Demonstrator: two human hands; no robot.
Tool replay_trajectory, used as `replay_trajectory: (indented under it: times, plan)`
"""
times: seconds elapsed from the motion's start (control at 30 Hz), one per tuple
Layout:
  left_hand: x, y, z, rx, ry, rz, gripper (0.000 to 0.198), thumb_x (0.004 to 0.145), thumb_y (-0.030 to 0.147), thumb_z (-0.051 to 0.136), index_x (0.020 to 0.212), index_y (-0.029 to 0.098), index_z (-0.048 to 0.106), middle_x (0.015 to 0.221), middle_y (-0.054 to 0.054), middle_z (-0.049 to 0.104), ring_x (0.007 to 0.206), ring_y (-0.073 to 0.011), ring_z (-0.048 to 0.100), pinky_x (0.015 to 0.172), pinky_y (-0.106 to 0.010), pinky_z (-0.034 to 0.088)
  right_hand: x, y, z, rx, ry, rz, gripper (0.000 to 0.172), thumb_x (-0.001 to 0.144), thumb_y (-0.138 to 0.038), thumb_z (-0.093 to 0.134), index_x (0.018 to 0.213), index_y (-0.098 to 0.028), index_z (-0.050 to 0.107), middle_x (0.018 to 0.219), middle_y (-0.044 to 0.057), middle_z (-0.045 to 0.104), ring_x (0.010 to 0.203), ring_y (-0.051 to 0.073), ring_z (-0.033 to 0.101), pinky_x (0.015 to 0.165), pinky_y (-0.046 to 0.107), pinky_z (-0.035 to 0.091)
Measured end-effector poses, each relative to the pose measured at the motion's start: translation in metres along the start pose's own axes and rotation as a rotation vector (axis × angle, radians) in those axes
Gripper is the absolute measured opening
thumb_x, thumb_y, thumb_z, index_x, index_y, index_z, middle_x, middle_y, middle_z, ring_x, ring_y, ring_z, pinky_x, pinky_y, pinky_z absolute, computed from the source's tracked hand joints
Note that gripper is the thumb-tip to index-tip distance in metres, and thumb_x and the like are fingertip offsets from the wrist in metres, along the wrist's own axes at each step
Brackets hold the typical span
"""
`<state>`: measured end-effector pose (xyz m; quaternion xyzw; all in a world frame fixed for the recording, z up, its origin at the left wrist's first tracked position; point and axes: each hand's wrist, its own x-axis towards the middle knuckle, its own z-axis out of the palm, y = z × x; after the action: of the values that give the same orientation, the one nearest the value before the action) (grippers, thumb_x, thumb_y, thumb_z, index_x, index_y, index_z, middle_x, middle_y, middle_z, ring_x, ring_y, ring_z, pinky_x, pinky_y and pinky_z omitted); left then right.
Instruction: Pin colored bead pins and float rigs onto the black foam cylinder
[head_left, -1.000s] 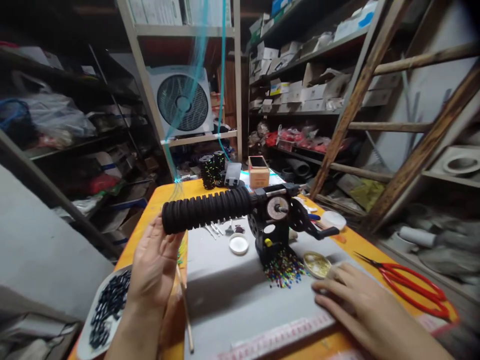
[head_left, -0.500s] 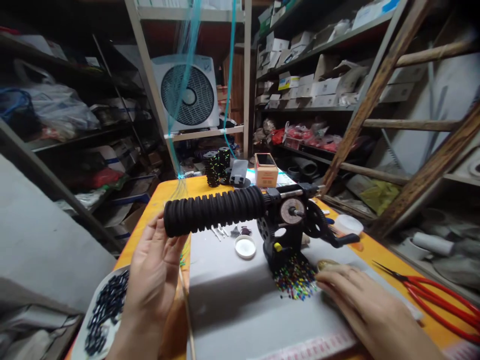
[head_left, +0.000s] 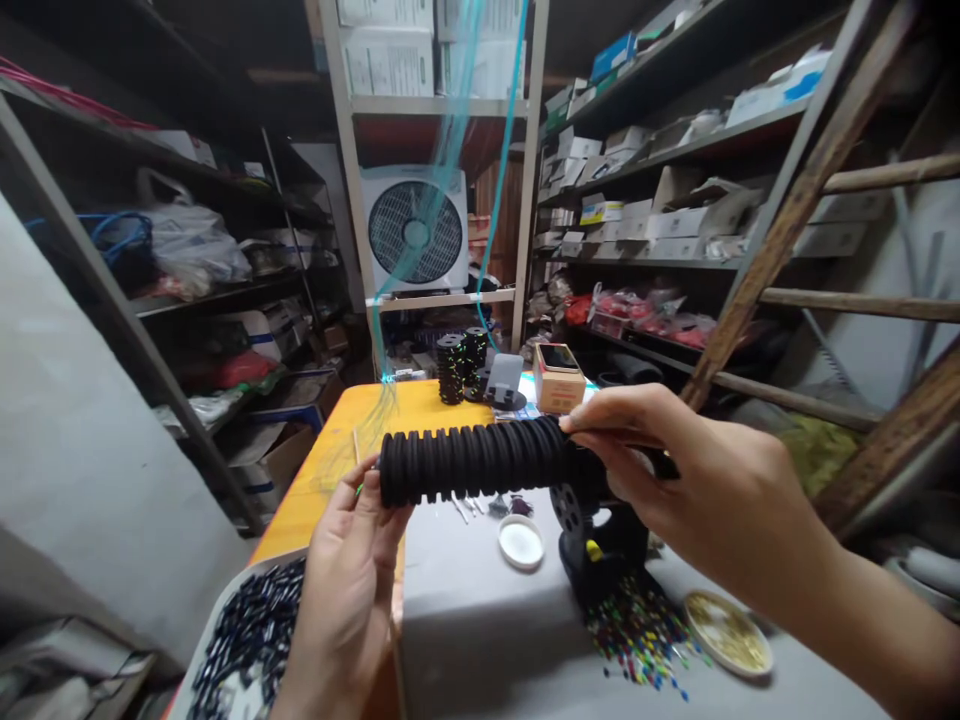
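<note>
In the head view, holds the left end of a black ribbed roller (head_left: 472, 460) with the left hand (head_left: 352, 560), gripping it between thumb and fingers, presumably to steady the end farther from the black stand (head_left: 626, 530). Presses the thumb and fingertips of the right hand (head_left: 697, 480) together at the top edge of the roller's other end, apparently touching it; cannot tell whether pinching anything small there. Reaches across above the stand with the same hand, hiding much of the mechanism, probably for access to the ribs from above. Has coloured-headed pins (head_left: 645, 635) heaped loosely at the stand's foot and, just beside them, a round dish (head_left: 763, 668) of gold-coloured bits, both likely set on that side for easy reach. Has a white lid (head_left: 521, 543) on the grey board (head_left: 465, 610) behind the roller's shadow, and a tray (head_left: 222, 604) of dark, shiny pieces to the left of the left forearm, perhaps out of the way. As for the roller, lies raised over the board between both hands, to the right of the left fingers and to the left of the right fingertips, with a slight dip toward the left end
</note>
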<state>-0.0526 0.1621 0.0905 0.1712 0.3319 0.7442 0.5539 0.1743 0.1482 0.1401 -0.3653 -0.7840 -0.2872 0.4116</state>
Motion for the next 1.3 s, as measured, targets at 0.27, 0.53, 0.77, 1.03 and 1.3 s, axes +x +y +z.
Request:
replay_trajectory:
  times: [0.27, 0.53, 0.77, 1.03, 1.3]
  plan:
    - [0.0, 0.0, 0.0, 0.012, 0.026, 0.011, 0.021, 0.096, 0.008, 0.053, 0.093, 0.016, 0.073, 0.093, -0.006, 0.081, 0.076, -0.0102, 0.077, 0.071, -0.018, 0.063, -0.004, 0.002, 0.003, -0.083, -0.03, -0.13, 0.007, 0.099, -0.01, 0.052, 0.104, -0.014, 0.056, 0.082, 0.0, 0.068, 0.06, 0.009, 0.061, 0.065, 0.022, 0.048]
    - [-0.003, 0.001, -0.001, 0.03, 0.016, 0.017, 0.021, 0.097, 0.01, 0.053, 0.094, 0.016, 0.072, 0.094, -0.006, 0.081, 0.081, -0.0101, 0.077, 0.077, -0.019, 0.062, -0.003, 0.001, 0.0, -0.078, -0.139, -0.278, 0.017, 0.102, -0.009, 0.039, 0.107, -0.014, 0.054, 0.094, 0.007, 0.07, 0.081, 0.019, 0.069, 0.071, 0.031, 0.051]
    - [0.001, -0.001, -0.005, 0.024, -0.017, 0.007, 0.021, 0.097, 0.01, 0.053, 0.094, 0.016, 0.073, 0.095, -0.007, 0.081, 0.079, -0.0119, 0.078, 0.075, -0.019, 0.062, 0.009, -0.008, -0.001, -0.266, -0.078, -0.484, 0.024, 0.1, -0.002, 0.033, 0.1, -0.009, 0.056, 0.086, 0.012, 0.072, 0.083, 0.024, 0.072, 0.083, 0.036, 0.054]
    - [0.002, -0.003, -0.008, 0.017, -0.033, 0.038, 0.018, 0.096, 0.01, 0.056, 0.094, 0.016, 0.073, 0.092, -0.006, 0.08, 0.079, -0.0101, 0.076, 0.077, -0.019, 0.062, -0.023, 0.007, -0.006, -0.045, -0.175, -0.305, 0.039, 0.094, 0.001, 0.052, 0.132, -0.002, 0.054, 0.133, 0.017, 0.061, 0.128, 0.027, 0.055, 0.114, 0.04, 0.041]
    - [-0.001, -0.002, -0.007, 0.098, -0.076, 0.082, 0.02, 0.096, 0.017, 0.06, 0.108, 0.02, 0.075, 0.103, -0.005, 0.08, 0.093, -0.0119, 0.075, 0.084, -0.019, 0.061, -0.132, -0.007, -0.029, 0.002, -0.577, 0.018, 0.023, 0.095, -0.027, 0.057, 0.073, -0.023, 0.061, 0.073, 0.002, 0.062, 0.065, 0.017, 0.057, 0.055, 0.029, 0.049]
